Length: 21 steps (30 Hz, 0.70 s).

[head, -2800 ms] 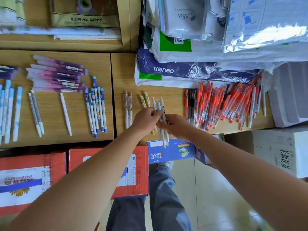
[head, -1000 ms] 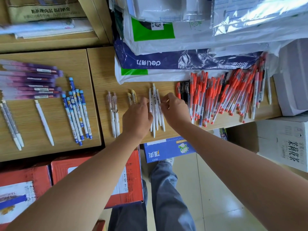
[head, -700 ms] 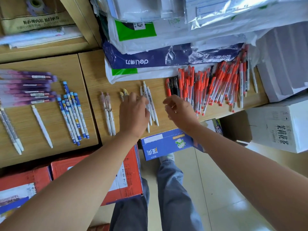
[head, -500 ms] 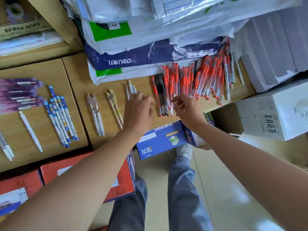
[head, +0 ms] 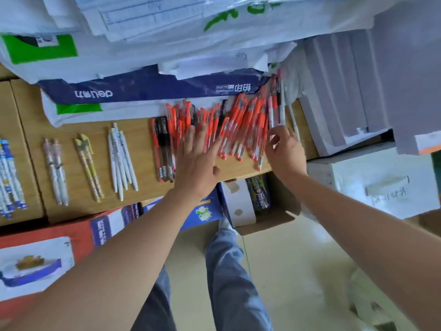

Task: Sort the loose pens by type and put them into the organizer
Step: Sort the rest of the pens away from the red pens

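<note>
Wooden worktop (head: pixel 143 144) below stacked deli paper packs (head: pixel 148 88), pens laid out in groups: blue-and-white pens (head: pixel 9 177) far left, then pinkish pens (head: pixel 56 170), yellow pens (head: pixel 87 163), white pens (head: pixel 120 158), black gel pens (head: pixel 164 144), and a big heap of red gel pens (head: pixel 241 125). Left hand (head: pixel 198 161) flat, fingers straight, resting on the heap's left part. Right hand (head: pixel 284 151) at the heap's right edge, fingers curled; too blurred to tell whether gripping a pen

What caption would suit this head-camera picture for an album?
Left hand spreads flat over a heap of red pens; right hand reaches its right end.
</note>
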Motion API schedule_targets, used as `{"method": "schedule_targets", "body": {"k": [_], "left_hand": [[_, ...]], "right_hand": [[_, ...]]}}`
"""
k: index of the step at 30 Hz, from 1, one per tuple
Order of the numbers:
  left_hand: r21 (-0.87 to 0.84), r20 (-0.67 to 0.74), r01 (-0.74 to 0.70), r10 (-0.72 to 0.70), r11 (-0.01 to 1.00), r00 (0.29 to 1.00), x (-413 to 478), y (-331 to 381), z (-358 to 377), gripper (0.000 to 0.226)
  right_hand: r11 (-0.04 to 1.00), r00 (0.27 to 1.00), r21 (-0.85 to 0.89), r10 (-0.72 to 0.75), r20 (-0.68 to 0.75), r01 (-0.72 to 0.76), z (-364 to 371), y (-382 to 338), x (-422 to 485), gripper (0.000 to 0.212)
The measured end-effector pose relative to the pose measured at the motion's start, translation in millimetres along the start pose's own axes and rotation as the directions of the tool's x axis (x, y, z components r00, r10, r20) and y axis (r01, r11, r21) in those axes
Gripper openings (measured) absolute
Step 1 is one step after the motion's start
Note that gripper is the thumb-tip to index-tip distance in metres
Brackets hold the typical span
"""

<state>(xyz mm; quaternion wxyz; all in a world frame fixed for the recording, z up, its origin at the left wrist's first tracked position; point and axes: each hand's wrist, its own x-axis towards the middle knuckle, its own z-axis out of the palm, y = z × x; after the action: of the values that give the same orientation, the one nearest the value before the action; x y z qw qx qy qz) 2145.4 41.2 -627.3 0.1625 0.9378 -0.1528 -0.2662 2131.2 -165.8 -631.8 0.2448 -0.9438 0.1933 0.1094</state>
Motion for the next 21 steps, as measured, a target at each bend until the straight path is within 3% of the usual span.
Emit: {"method": "schedule_targets", "body": {"k": [3,6,9,12,17,21], "left_hand": [[0.057,0.073,-0.001,-0.003,0.998,0.997,20,26,6,0.078],[0.062,0.127,0.066,-0.074,0.996,0.989,34,38,13,0.077],[0.098,0.116,0.098,-0.109,0.990,0.987,39,41,20,0.076],[0.097,0.072,0.096,-0.104,0.991,0.992,39,42,24,0.076],[0.068,0.043,0.090,-0.093,0.994,0.995,38,44,22,0.073],[-0.119,-0.038,0.112,-0.117,0.987,0.992,40,43,13,0.056]], "right_hand": [[0.998,0.997,-0.021,0.065,-0.052,-0.066,-17,27,30,0.033],[0.994,0.994,-0.021,0.110,-0.013,-0.110,-23,44,55,0.040],[0.985,0.987,-0.115,0.141,0.079,-0.131,-20,50,68,0.044],[0.980,0.982,-0.139,0.155,0.104,-0.140,-13,54,71,0.035],[0.985,0.982,0.045,0.161,0.096,-0.166,-22,55,69,0.022],[0.972,0.982,0.233,-0.018,0.186,-0.026,-35,34,59,0.010]]}}
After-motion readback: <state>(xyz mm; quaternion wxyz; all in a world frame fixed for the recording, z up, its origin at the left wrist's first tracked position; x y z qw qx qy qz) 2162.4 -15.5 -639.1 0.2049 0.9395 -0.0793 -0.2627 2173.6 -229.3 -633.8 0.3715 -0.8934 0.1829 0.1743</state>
